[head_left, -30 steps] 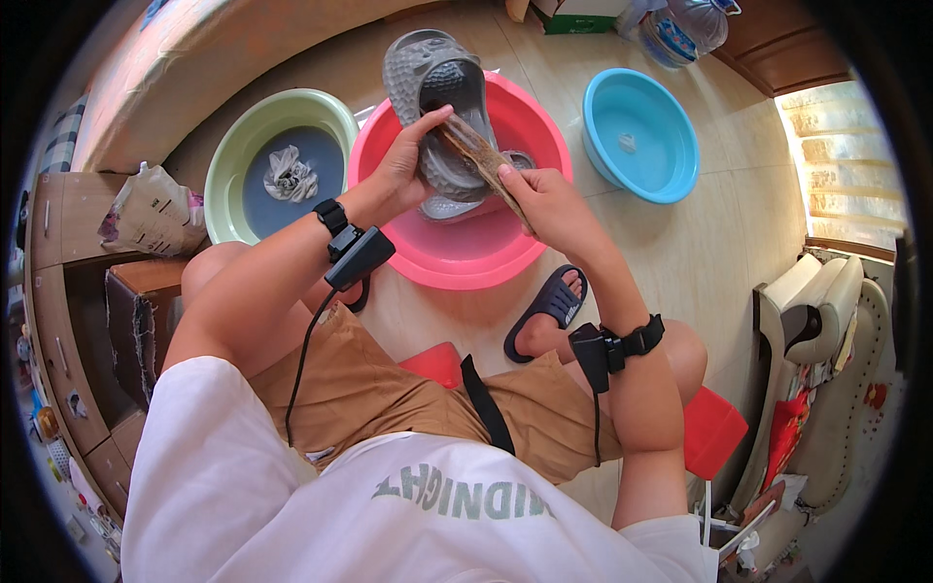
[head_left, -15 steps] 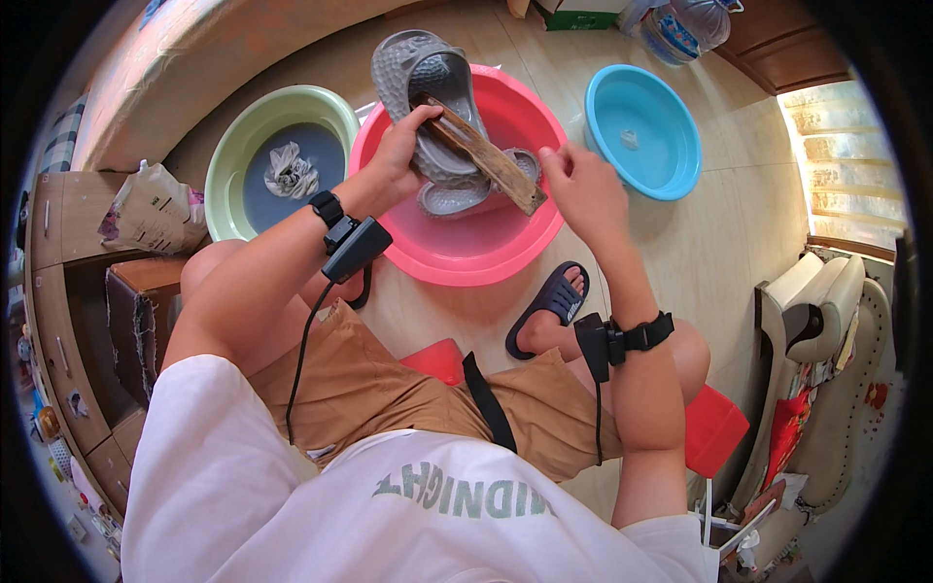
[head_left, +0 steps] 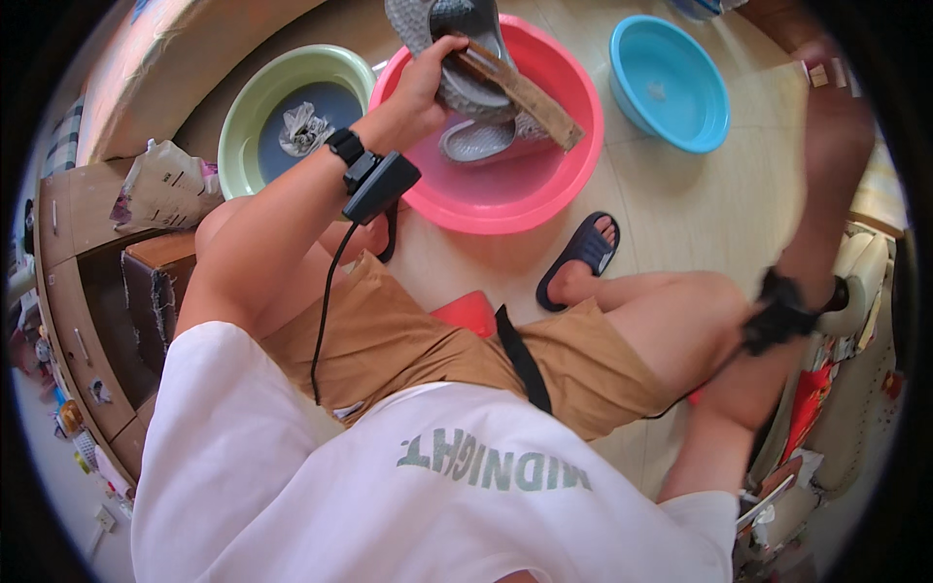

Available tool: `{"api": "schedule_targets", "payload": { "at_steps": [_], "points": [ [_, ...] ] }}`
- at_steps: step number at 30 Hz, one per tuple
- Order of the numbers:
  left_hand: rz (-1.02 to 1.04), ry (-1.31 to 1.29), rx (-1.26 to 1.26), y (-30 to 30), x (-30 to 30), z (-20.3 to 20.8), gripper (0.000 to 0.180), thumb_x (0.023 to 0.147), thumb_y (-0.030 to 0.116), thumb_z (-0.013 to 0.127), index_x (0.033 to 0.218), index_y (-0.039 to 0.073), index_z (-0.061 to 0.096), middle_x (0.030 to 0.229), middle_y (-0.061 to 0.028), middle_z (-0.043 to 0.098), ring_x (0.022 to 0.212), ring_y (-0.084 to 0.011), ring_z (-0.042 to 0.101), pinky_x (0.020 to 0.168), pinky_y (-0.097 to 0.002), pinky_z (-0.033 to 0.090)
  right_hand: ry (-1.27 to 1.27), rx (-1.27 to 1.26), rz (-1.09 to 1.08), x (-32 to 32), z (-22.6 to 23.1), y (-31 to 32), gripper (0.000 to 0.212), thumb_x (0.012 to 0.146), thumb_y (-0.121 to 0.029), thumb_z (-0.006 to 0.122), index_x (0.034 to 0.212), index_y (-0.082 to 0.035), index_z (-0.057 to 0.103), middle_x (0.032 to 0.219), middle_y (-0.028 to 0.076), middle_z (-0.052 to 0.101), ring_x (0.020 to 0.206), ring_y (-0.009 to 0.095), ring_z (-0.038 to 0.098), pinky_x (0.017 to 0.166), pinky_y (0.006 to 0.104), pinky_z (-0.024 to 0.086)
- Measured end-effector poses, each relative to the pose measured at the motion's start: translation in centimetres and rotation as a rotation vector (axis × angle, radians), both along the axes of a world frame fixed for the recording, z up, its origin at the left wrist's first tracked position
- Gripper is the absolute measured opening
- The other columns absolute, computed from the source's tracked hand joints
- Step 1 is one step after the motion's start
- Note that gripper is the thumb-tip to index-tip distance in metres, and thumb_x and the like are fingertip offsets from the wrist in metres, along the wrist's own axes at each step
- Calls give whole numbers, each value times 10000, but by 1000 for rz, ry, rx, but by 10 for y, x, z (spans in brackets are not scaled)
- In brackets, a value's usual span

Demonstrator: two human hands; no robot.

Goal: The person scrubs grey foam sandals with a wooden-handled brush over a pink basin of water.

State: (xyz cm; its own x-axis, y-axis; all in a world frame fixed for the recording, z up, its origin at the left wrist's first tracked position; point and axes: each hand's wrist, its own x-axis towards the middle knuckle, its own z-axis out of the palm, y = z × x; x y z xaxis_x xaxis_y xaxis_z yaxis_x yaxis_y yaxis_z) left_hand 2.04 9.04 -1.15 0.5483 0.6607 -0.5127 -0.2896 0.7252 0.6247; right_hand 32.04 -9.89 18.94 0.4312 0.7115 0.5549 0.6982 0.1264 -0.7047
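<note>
One grey shoe [head_left: 457,39] gripped in left hand [head_left: 428,83] fingers above pink basin [head_left: 505,194].

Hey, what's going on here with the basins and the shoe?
A person sits on the floor over a pink basin. The left hand holds a grey shoe above the basin, with a brown brush lying across it. A second grey shoe lies in the pink basin. The right hand is blurred, off to the right side and away from the basin, holding nothing that can be made out. A green basin with a crumpled bag sits left, a blue basin right.
</note>
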Motion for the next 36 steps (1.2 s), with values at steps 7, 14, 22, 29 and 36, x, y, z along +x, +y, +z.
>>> {"api": "schedule_targets", "payload": {
  "at_steps": [7, 14, 22, 29, 36],
  "points": [
    [-1, -37, -70, -2, -5, 15, 215, 877, 252, 682, 989, 68, 663, 925, -89, 715, 886, -266, 692, 888, -436, 579, -75, -383, 188, -35, 32, -58, 70, 947, -119, 656, 996, -71, 647, 927, -17, 656, 755, 64, 538, 657, 233, 466],
    [78, 14, 9, 15, -32, 15, 320, 857, 231, 717, 1087, 42, 599, 1045, -110, 679, 974, -288, 680, 895, -451, 573, -75, -613, 289, -94, -13, -56, 65, 945, -116, 648, 990, -69, 642, 919, -12, 648, 750, 69, 533, 658, 240, 464],
    [25, -62, 7, -2, -8, 23, 343, 892, 293, 679, 1132, 56, 616, 1101, -121, 685, 1028, -290, 663, 979, -431, 522, -40, -760, 186, -122, -51, -66, 60, 944, -112, 640, 983, -67, 637, 909, -7, 640, 744, 75, 527, 660, 247, 460],
    [78, -42, -18, -14, -6, 40, 321, 897, 242, 686, 1135, 46, 596, 1072, -104, 676, 998, -256, 669, 926, -405, 547, -12, -776, 180, -132, -67, -60, 55, 943, -109, 632, 976, -65, 632, 900, -3, 633, 739, 80, 521, 661, 254, 458],
    [93, -25, -17, -13, -4, 39, 331, 899, 243, 679, 1155, 44, 611, 1095, -124, 691, 1025, -277, 671, 977, -416, 528, -5, -749, 166, -138, -63, -48, 51, 942, -106, 624, 970, -63, 627, 892, 1, 625, 733, 86, 515, 662, 261, 455]
  ]
}}
